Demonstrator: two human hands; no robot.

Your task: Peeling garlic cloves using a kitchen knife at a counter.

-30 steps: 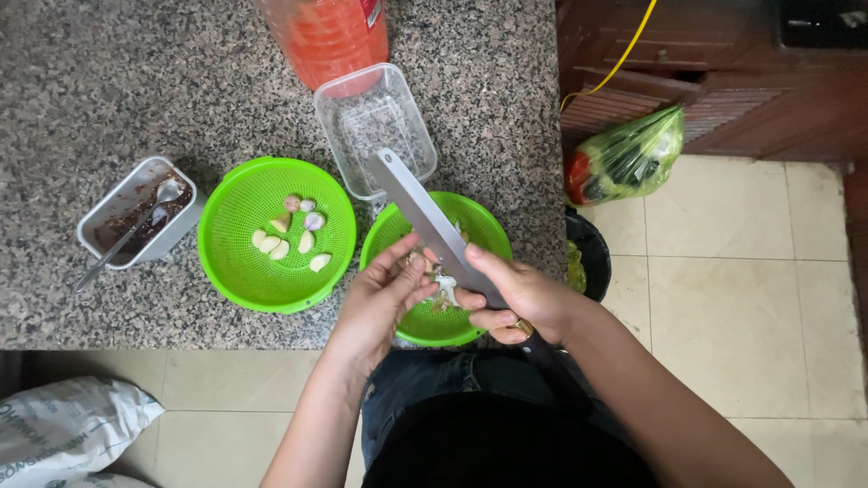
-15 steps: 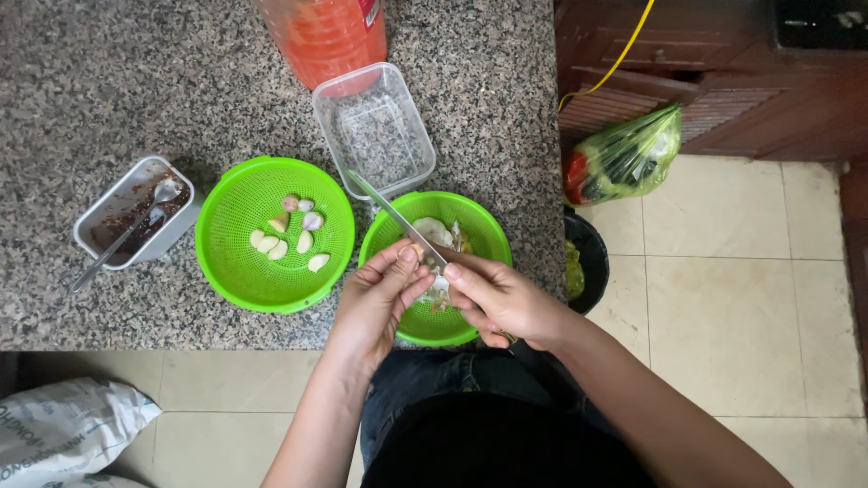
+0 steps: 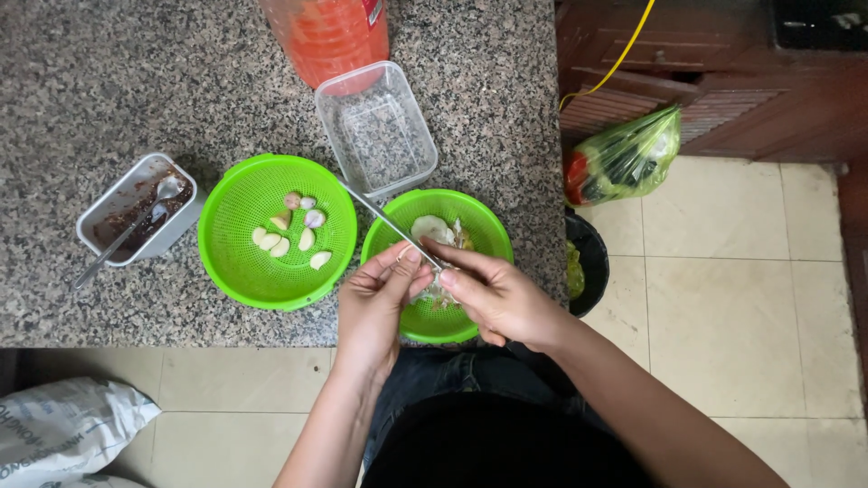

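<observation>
Risk: my left hand (image 3: 375, 303) pinches a garlic clove (image 3: 425, 271) at frame centre, over the right-hand green colander (image 3: 484, 226); my right hand (image 3: 497, 298) grips the knife (image 3: 384, 220), and a slip of the edge could nick my pinching fingertips. Surface: speckled granite counter (image 3: 136, 72) across the upper left; room: pale tiled floor (image 3: 723, 298) at right

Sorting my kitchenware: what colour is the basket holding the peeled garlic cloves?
Bright green; the basket shows best in the head view.
</observation>
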